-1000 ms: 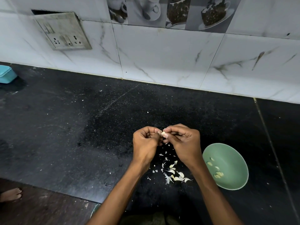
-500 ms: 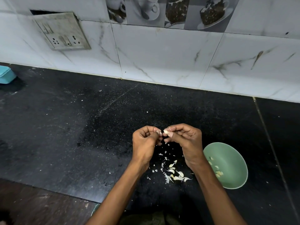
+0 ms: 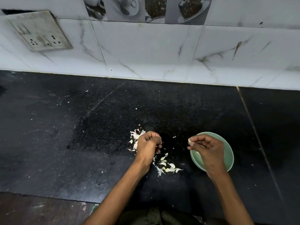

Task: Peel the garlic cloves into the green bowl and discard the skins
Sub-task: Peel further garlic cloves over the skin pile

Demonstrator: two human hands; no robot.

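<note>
My right hand (image 3: 207, 149) hovers over the green bowl (image 3: 228, 152) and pinches a pale garlic clove (image 3: 189, 140) between thumb and fingertips. Part of the bowl's inside is hidden by that hand. My left hand (image 3: 148, 147) is a short way to the left, fingers curled inward, low over the black counter (image 3: 81, 135); I see nothing in its grip. One heap of papery garlic skins (image 3: 135, 138) lies just beyond its knuckles. A second scatter of skins (image 3: 167, 166) lies between the two wrists.
A tiled wall with a switch and socket plate (image 3: 39, 32) rises behind the counter. The counter's front edge runs along the lower left, with brown floor (image 3: 32, 208) below it. A seam (image 3: 253, 127) crosses the counter right of the bowl. Small skin flecks dot the surface.
My hands have come apart. The right one carried the clove rightward over the bowl; the left one moved left toward the far skin heap. The view has shifted, so the blue item at left is gone.
</note>
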